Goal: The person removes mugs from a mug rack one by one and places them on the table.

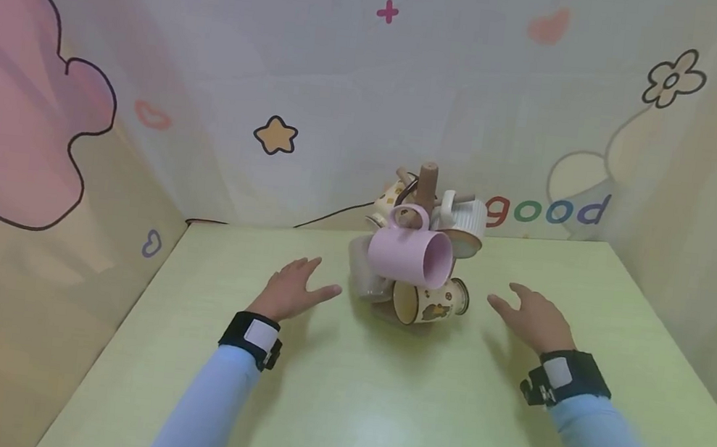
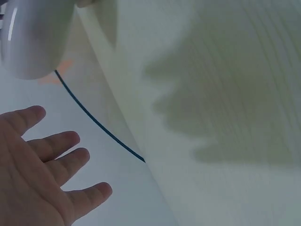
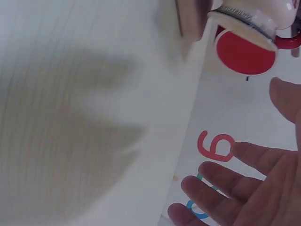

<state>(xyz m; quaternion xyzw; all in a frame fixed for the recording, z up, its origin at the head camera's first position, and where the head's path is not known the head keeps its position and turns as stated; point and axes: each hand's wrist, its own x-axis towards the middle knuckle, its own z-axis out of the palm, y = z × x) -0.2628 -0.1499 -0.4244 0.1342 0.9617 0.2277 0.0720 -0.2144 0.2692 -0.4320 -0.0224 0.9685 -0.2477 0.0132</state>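
A wooden mug rack (image 1: 426, 187) stands on the table, hung with several mugs. A pink mug (image 1: 397, 253) faces front, its mouth turned right. Below it hangs a cream mug with a printed picture (image 1: 445, 304). To the left is a whitish mug (image 1: 366, 275), to the upper right a white ribbed mug (image 1: 466, 224), and behind, a cream spotted mug (image 1: 387, 199). A red mug (image 3: 247, 54) shows only in the right wrist view. My left hand (image 1: 291, 291) hovers left of the rack, fingers spread, touching nothing. My right hand (image 1: 538, 321) hovers on the right, likewise apart from the mugs.
The pale yellow-green table (image 1: 352, 405) meets a printed cloth backdrop (image 1: 348, 69) at the back and sides. A thin dark cord (image 1: 336, 216) runs along the back, left of the rack. Both wrists wear black straps (image 1: 248, 334).
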